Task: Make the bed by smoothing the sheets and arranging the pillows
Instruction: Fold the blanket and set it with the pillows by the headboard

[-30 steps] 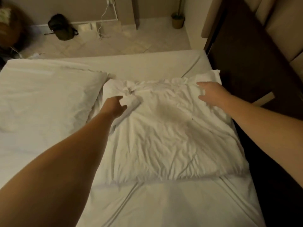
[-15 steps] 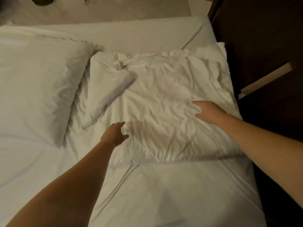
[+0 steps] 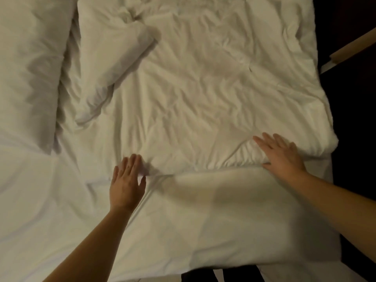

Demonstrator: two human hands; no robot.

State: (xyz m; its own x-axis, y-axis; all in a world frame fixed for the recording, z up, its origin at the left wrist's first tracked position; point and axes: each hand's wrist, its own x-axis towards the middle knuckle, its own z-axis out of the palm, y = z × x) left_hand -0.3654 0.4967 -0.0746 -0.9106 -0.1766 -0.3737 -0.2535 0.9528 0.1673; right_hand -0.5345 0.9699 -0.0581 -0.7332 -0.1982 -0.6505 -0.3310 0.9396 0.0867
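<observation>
Head view, looking down on the bed. A wrinkled white pillow lies flat on the right side of the white sheet, its right edge at the edge of the mattress. One corner of the pillow, upper left, is folded over onto itself. A second, smoother pillow lies just beside it at the left, cut off by the frame.

Left hand: open, palm down, fingers together and extended, flat on the sheet, fingertips touching the near left edge of the wrinkled pillow. Grips nothing.

Right hand: open, fingers spread, pressed flat on the near right part of the same pillow; fabric dents and creases around it.

Sheet below the pillow shows long creases. Dark floor to the right of the bed.
</observation>
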